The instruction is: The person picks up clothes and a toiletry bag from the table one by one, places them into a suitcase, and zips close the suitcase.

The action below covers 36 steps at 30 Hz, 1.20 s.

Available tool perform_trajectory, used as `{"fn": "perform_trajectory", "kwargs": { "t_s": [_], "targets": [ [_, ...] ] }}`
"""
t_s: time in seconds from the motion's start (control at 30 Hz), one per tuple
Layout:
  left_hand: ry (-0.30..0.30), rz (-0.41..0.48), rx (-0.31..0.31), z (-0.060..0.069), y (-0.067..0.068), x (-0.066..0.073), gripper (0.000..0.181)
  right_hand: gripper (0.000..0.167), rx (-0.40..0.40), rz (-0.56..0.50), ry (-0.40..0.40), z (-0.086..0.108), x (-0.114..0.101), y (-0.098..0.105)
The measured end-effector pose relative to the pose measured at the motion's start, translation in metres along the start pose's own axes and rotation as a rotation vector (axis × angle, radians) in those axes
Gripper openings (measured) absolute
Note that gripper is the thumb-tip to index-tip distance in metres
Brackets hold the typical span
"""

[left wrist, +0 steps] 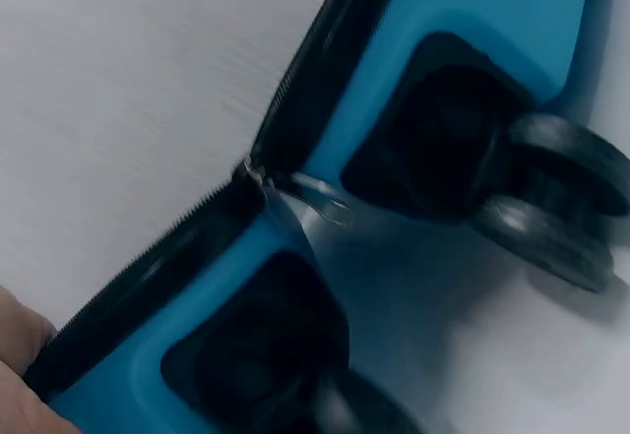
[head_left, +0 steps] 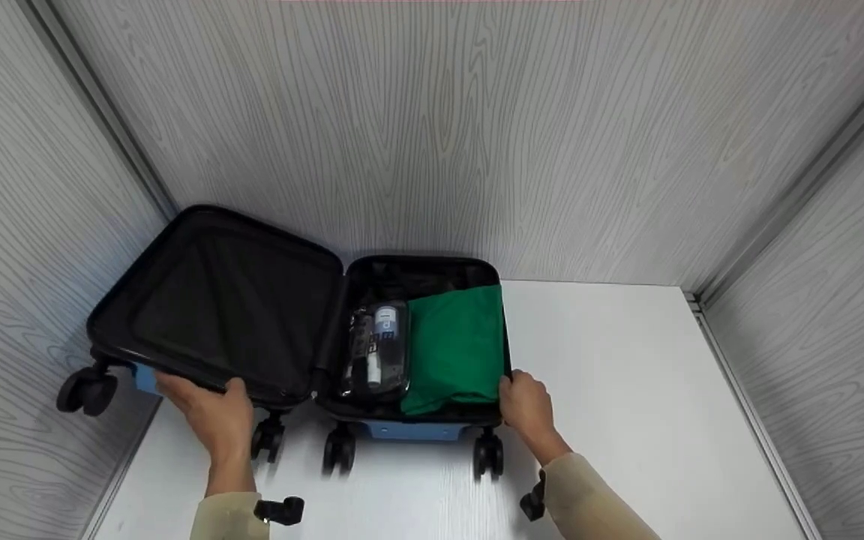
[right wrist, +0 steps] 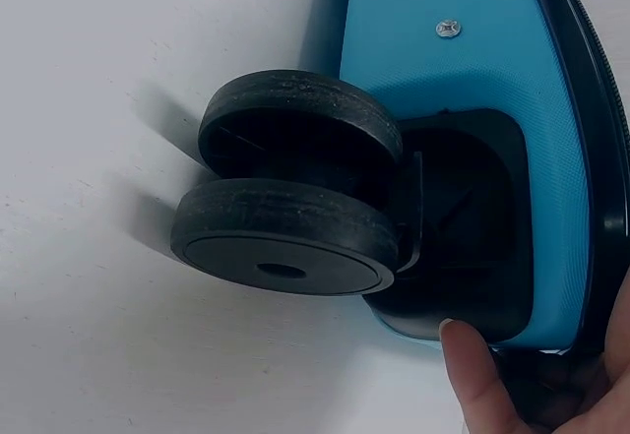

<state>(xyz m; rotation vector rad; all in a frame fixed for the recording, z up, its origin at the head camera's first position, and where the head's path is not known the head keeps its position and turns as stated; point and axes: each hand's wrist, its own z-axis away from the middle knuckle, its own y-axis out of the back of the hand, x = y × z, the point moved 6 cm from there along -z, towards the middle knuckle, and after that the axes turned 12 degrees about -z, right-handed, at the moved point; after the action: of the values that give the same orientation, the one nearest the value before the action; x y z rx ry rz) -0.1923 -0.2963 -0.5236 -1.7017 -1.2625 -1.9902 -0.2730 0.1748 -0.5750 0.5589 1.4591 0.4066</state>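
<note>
A blue suitcase with a black lining lies spread open, its lid half (head_left: 237,315) tilted up on the left. My left hand (head_left: 214,420) grips the lid's front edge, thumb over the rim. At the base's front right corner, my right hand (head_left: 528,409) holds the rim; in the right wrist view its thumb (right wrist: 472,375) lies against the corner beside a caster wheel (right wrist: 285,227). Folded green cloth (head_left: 454,349) fills the base's right side. Left of it sits a clear pouch (head_left: 394,367) with small bottles inside. A zipper pull (left wrist: 320,198) hangs at the hinge in the left wrist view.
The suitcase rests on a white surface (head_left: 612,390). Behind it rises a grey wood-grain panel (head_left: 432,135), with more panels at left and right. Black casters (head_left: 338,448) stick out toward me from both halves.
</note>
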Motion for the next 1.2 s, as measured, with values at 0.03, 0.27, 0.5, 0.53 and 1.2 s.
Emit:
{"fn": "perform_trajectory", "kwargs": {
  "t_s": [0.03,0.27,0.5,0.53,1.2],
  "targets": [
    [-0.021,-0.008,0.021,0.003,0.0,0.004,0.101,0.033,-0.001,-0.004,-0.002,0.0,0.0,0.0],
    [-0.333,-0.049,0.247,0.021,-0.003,0.04,0.094,0.033,-0.013,-0.031,-0.018,-0.001,0.002,-0.001],
    [-0.571,-0.07,0.316,0.039,-0.01,0.063,0.095,0.032,-0.016,-0.046,-0.026,-0.002,0.003,-0.001],
    [-0.595,-0.063,0.313,0.041,-0.011,0.066,0.098,0.032,-0.016,-0.046,-0.024,-0.003,0.003,-0.001],
    [-0.745,-0.115,0.319,0.068,-0.027,0.096,0.109,0.033,-0.006,-0.038,-0.039,-0.004,0.002,-0.001]
  ]
}}
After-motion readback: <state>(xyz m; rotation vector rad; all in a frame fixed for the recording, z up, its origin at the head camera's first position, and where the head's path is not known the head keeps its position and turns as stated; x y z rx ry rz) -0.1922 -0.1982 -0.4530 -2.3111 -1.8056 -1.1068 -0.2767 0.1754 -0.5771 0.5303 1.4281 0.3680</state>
